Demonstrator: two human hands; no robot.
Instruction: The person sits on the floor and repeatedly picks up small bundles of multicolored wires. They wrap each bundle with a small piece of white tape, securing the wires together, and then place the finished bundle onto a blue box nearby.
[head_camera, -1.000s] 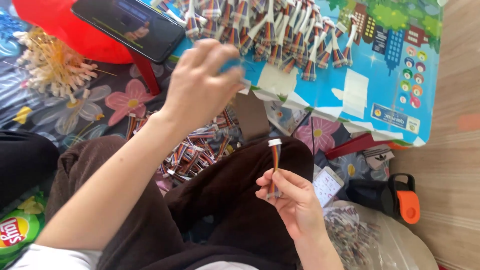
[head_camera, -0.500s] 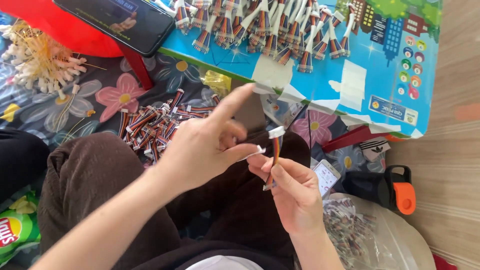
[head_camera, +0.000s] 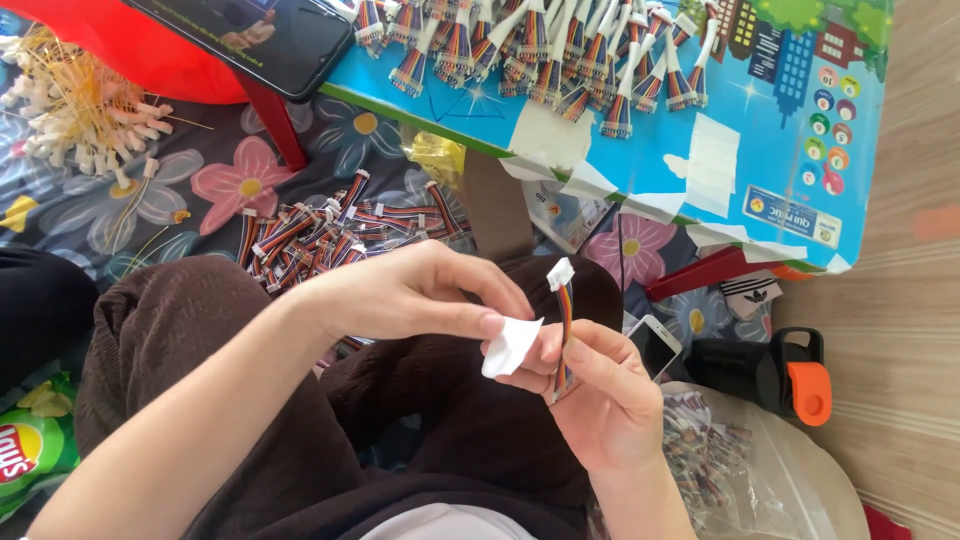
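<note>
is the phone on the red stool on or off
On. The phone lies face up on the red stool, and its screen shows a lit picture rather than plain black.

Blue table carrying wire bundles; phone lying at its left end; black-orange bottle sitting below its right corner.

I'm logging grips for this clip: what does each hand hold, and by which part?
The right hand pinches a multicoloured ribbon cable near its lower end, white connector up. The left hand grips a small white piece by its upper edge.
</note>
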